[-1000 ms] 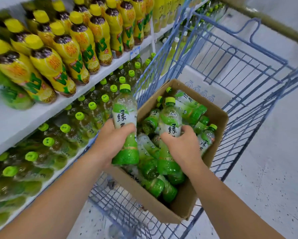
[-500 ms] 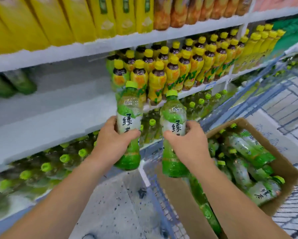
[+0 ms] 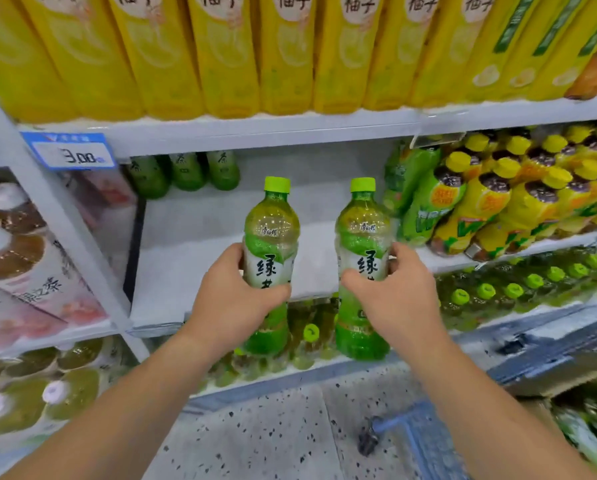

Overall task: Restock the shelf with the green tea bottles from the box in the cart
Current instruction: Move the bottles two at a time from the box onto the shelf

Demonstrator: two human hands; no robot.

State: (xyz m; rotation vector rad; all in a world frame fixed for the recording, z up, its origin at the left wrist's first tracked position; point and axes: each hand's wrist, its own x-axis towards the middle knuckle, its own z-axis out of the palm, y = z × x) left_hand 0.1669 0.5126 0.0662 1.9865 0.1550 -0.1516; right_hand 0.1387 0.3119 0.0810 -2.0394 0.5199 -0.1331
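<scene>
My left hand [image 3: 233,301] grips one green tea bottle [image 3: 272,233] round its label, and my right hand [image 3: 392,296] grips a second green tea bottle [image 3: 361,233]. Both bottles are upright with light green caps, held side by side in front of the white middle shelf [image 3: 193,244]. That shelf has a bare stretch behind the bottles, with three green tea bottles [image 3: 186,171] standing at its back. The blue cart [image 3: 546,348] and a corner of the cardboard box [image 3: 532,407] show at the lower right.
Tall yellow bottles [image 3: 221,53] fill the top shelf. Yellow-capped drinks [image 3: 498,199] crowd the right of the middle shelf. Green-capped bottles [image 3: 518,289] line the shelf below. A white upright post [image 3: 65,237] and a price tag [image 3: 72,154] stand at the left. Speckled floor [image 3: 273,434] lies below.
Both hands lifted their bottles out of the box in the cart and carried them left and up to the middle shelf. My view swung from the cart to face the shelves.
</scene>
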